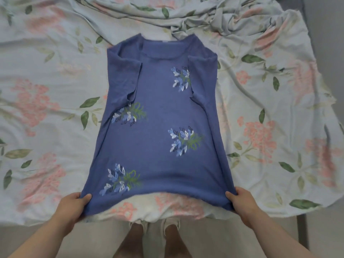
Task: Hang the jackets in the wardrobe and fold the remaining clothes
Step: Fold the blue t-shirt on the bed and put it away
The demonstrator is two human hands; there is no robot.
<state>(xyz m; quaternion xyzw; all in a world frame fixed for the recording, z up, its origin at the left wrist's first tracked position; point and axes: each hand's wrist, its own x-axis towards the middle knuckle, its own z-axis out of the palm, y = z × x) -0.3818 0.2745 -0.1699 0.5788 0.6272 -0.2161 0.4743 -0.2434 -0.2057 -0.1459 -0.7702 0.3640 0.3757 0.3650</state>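
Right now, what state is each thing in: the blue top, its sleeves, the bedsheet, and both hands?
Blue top: spread flat, front up, hem lifted off the bed.
Sleeves: both folded inward over the body.
Bedsheet: wrinkled, bunched at the far end.
Left hand: grips a hem corner.
Right hand: grips the other hem corner.

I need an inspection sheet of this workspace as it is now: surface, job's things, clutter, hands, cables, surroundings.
Surface: bed with floral sheet, wrinkled, bunched at the far edge.
Job's things: blue embroidered shirt lying front up, both sleeves folded inward, hem lifted at the near edge.
Clutter: nothing seen.
Hands: left hand grips the hem's left corner; right hand grips the right corner.
Cables: nothing seen.
Surroundings: pale floor below the bed edge, the person's feet in light slippers; no wardrobe or jackets in view.
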